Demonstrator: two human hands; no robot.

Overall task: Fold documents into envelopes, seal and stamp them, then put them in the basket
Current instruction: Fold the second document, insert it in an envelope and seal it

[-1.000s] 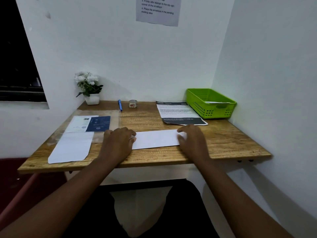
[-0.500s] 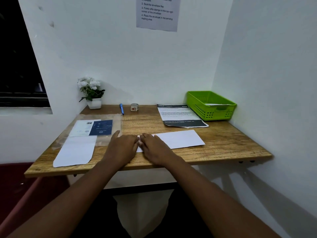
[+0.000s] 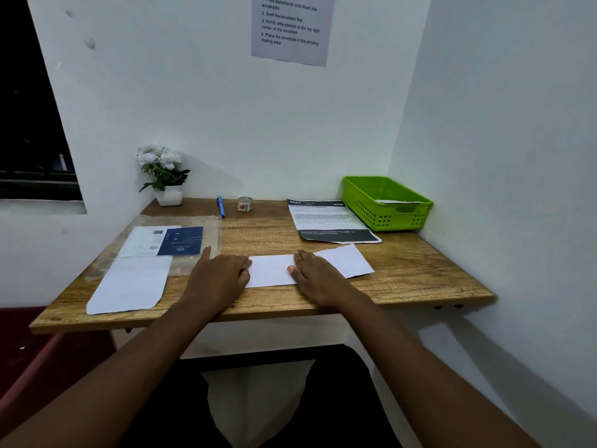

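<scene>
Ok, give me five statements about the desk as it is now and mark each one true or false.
1. Both hands rest on the folded white paper. True: the left hand is at its left end, the right hand near its middle.
2. The green basket sits at the desk's left edge. False: it is in the far right corner.
3. The blue pen lies beside the stamp roll. True.
4. The printed document is inside the basket. False: it lies flat on the desk beside it.
5. The flower pot has tipped over. False: it stands upright.
</scene>
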